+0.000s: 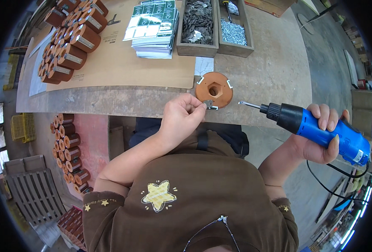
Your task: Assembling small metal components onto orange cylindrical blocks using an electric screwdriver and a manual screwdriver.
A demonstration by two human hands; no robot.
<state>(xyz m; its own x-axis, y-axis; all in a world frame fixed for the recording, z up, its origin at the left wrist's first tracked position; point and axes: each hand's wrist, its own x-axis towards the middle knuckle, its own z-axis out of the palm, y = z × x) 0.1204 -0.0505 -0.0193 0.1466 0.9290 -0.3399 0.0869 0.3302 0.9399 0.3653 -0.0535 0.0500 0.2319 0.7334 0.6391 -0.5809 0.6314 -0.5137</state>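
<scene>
At the bench's near edge stands a round orange-brown spool (224,93), its end face up, with a hexagonal recess around a centre hole. Light-coloured metal clips sit at its rim. My left hand (182,119) pinches a small grey metal plate (209,103) against the near side of that face; the fingertips partly hide the plate. To the right, my right hand (320,136) is wrapped round a blue and black corded electric screwdriver (293,117). Its bit points left toward the spool without touching it, and a small shiny piece, apparently a screw, is at the tip.
Behind the spool are a wooden box of dark metal plates (197,23) and a wooden box of silver screws (234,33). A stack of green-and-white printed sheets (154,31) lies on cardboard (123,69). Several brown spools (72,54) stand at far left; more spools (70,140) sit lower left.
</scene>
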